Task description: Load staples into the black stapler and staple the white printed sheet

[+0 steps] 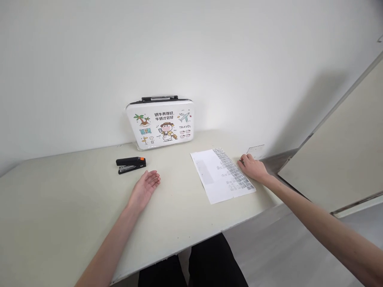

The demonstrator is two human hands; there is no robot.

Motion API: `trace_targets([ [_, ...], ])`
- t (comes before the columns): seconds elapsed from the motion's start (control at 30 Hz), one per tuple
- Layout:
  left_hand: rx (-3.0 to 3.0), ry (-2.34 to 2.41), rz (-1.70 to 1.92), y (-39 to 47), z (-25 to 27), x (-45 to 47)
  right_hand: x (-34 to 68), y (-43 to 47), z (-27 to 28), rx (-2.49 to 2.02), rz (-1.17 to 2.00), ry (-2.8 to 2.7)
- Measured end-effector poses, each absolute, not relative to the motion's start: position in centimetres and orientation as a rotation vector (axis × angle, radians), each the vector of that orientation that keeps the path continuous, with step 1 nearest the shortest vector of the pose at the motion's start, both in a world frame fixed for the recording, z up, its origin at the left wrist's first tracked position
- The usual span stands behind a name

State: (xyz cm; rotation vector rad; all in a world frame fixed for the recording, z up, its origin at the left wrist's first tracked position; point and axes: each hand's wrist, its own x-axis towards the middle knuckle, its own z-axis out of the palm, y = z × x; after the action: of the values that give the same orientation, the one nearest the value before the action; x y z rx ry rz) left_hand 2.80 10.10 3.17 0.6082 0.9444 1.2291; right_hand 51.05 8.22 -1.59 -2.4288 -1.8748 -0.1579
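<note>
My left hand (pixel 146 185) rests on the table, palm turned up, fingers loosely curled and holding nothing. Just beyond its fingertips lies a black stapler (pixel 131 164) with an orange patch at one end. At the right end of the table my right hand (pixel 251 167) has its fingers bent together and pointing down. Something small and dark shows at the fingertips, too hidden to name. Left of that hand lies a printed sheet of paper (pixel 206 175), with a grey grid pattern along its right side. The hand sits beside the sheet's right edge.
A white carrying case (pixel 161 125) with cartoon prints and a black handle stands against the wall. Behind my right hand is a thin white rectangle (pixel 256 150) with a dark edge. The table's (pixel 179 215) front edge runs above my legs; a pale panel (pixel 338 151) stands right.
</note>
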Motion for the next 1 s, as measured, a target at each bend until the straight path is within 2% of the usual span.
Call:
trace_targets([
  [0.37,0.606,0.943,1.228,10.3,2.8,2.7,51.8,8.9,-0.9,-2.367,-0.163,-2.164],
  [1.0,0.609,0.932,1.238,10.2,3.0,2.8,52.2,8.9,-0.3,-2.34,-0.193,-2.254],
])
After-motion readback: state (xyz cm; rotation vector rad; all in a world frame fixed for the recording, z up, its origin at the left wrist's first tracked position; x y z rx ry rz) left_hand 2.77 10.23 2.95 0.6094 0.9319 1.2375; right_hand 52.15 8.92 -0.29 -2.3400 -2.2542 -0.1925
